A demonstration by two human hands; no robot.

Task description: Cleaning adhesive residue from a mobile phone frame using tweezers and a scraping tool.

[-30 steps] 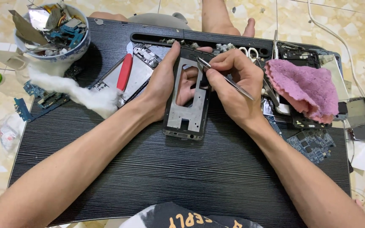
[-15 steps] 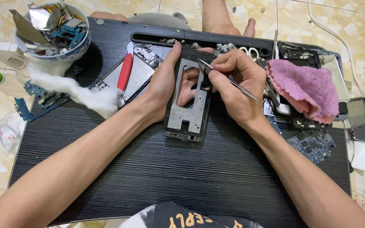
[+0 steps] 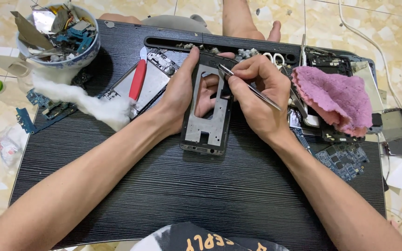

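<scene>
A stripped phone frame (image 3: 208, 122), grey metal with a black rim, stands tilted on the black table (image 3: 201, 195). My left hand (image 3: 182, 90) grips its left edge, with fingers showing through the frame's cut-out. My right hand (image 3: 259, 95) pinches metal tweezers (image 3: 250, 87), whose tips touch the upper part of the frame near its top edge.
A bowl (image 3: 56, 32) of scrap phone parts sits far left, with a cotton wad (image 3: 96, 104) below it. A red-handled tool (image 3: 137, 80) lies on a phone panel. Right of my hands lie a pink cloth (image 3: 338, 97), scissors (image 3: 275, 58) and circuit boards (image 3: 345, 160).
</scene>
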